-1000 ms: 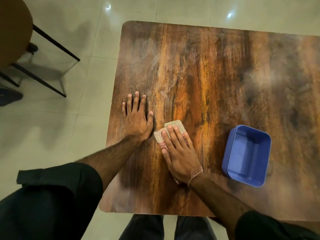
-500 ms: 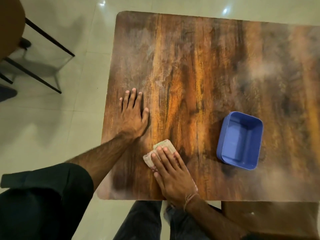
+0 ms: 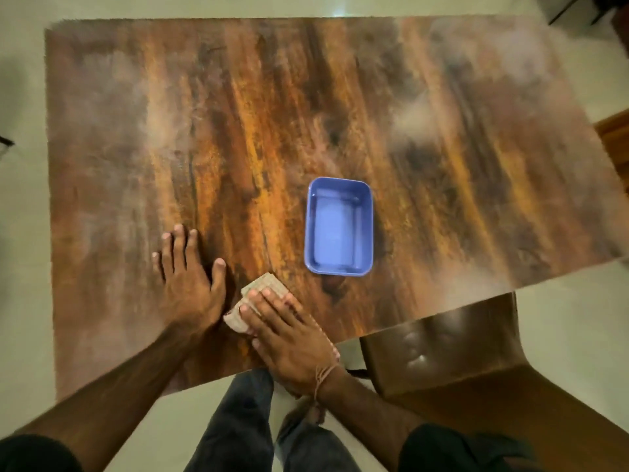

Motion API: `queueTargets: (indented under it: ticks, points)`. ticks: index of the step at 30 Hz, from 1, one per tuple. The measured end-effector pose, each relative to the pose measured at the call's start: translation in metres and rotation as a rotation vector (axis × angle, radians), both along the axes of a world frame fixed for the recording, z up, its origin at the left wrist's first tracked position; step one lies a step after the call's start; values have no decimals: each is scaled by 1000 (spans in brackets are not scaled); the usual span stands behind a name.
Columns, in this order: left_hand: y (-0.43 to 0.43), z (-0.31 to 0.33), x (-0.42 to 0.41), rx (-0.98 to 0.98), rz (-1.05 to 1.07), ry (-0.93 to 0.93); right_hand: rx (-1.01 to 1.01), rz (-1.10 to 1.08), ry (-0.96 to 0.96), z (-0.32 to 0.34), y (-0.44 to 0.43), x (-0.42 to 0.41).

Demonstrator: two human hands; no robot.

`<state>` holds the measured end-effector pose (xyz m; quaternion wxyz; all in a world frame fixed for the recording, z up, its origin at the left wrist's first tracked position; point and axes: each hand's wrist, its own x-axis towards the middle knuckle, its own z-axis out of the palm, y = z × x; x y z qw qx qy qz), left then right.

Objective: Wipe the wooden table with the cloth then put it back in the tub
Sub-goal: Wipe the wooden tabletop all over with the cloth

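In the head view, the cloth (image 3: 260, 287) is pressed flat onto the bench (image 3: 238, 114) under the straight fingers of the right hand (image 3: 289, 338), close to the near edge. Only its far corner and left side show past the fingertips. The left hand (image 3: 189, 284) is laid flat just beside it, fingers straight and slightly spread, with nothing held. The tub (image 3: 338, 226) stands empty beyond and to the right of the cloth, near but apart.

Hazy, dull patches are seen across the far and left parts of the bench, so the wiping is judged far from finished. Two slips are likely. A stroke drawn toward the body could carry the cloth off the near edge, and a sweep to the right could knock the light tub aside.

No brand, label or writing can be read — the frame is blurred.
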<state>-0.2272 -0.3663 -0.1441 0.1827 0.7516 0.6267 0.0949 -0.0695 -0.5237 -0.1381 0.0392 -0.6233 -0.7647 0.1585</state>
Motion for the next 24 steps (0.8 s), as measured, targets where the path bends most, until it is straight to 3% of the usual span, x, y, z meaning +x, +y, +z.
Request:
queueTargets:
  ticks: [15,24]
  points:
    - [-143,13,125,1,20,-129,-111,-440,-71,2,-78,207]
    - [-178,14,230,-104,-405,-96,-71,-662,-96,2,-98,298]
